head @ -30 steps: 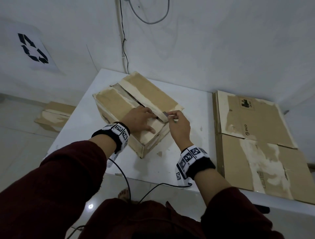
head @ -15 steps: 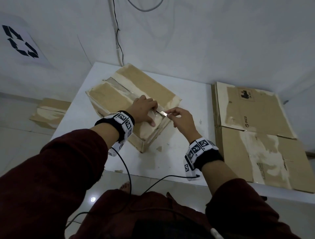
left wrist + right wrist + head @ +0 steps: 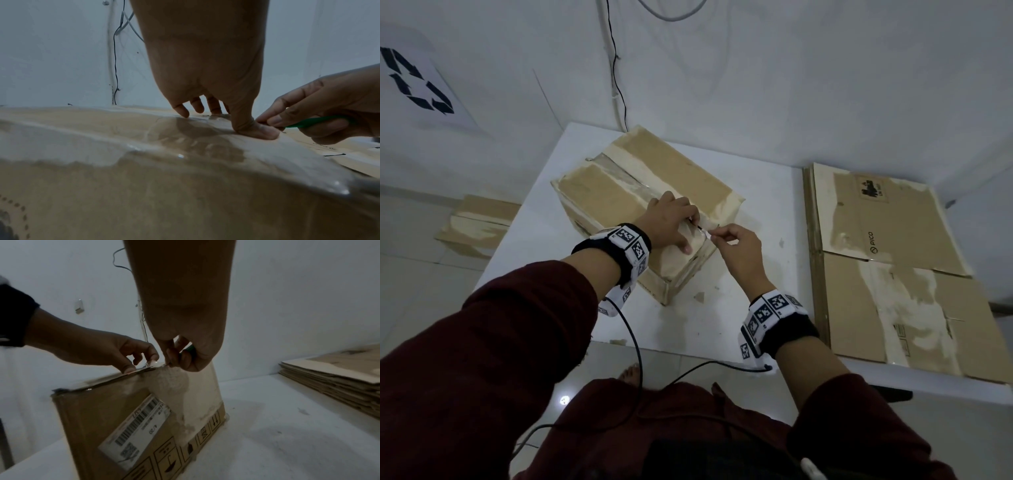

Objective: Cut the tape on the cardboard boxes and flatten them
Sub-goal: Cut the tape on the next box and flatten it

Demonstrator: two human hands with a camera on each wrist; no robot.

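A: We start on the left: our left hand [image 3: 669, 222] lies on top of the cardboard box [image 3: 640, 192], fingers spread and fairly straight, thumb pressed down right beside the taped centre seam [image 3: 619, 174]. It holds nothing; it just pins the flap.

B: And the box itself?

A: It sits upright on the white bench [image 3: 756, 274], towards the left side, the clear tape running along the seam between the two top flaps and down over the near end.

B: Then our right hand [image 3: 739, 243]?

A: Closed in a pinch on a small green-handled cutter [image 3: 312, 122], its tip at the near edge of the box, just beside our left thumb. The blade itself is too small to make out.

B: That closeness worries me.

A: Agreed. We judge the good way is to keep the thumb pressing beside the seam but off the cutting line, hold the blade shallow so it parts only the tape, and draw steadily along the gap between the flaps. If the flap lifts, we should press harder with the left hand rather than dig deeper.

B: And on the right?

A: The stack of flattened boxes [image 3: 893, 267] lies at the right end of the bench, well apart. This box should join it once both ends are cut.
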